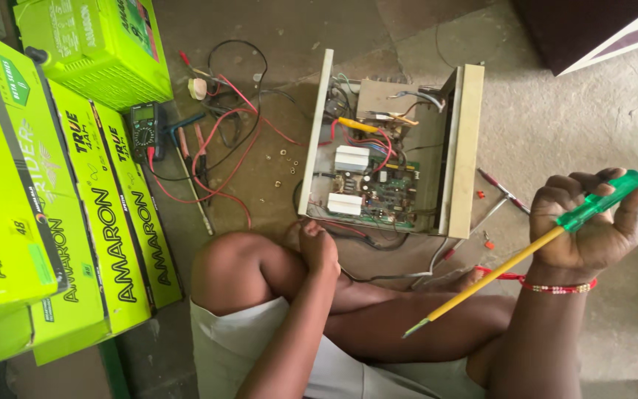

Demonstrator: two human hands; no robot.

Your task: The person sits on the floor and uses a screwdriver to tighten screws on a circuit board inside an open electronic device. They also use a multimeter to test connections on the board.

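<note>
My right hand (pixel 591 222) is raised at the right, palm up, closed around the green handle of a screwdriver (pixel 515 258) whose yellow shaft points down-left over my thigh. My left hand (pixel 317 247) rests on the floor at the near left corner of an opened metal case (pixel 461 148), its fingers curled, touching the case's edge. Inside the case sit a green circuit board (pixel 374 193), white blocks and red, yellow and grey wires. I sit cross-legged with my knees before the case.
Bright green boxes (pixel 60 192) are stacked at the left. A black multimeter (pixel 144 129), red and black leads (pixel 219 148), pliers and small loose screws (pixel 283 166) lie on the concrete floor. Another screwdriver (pixel 502 191) lies right of the case.
</note>
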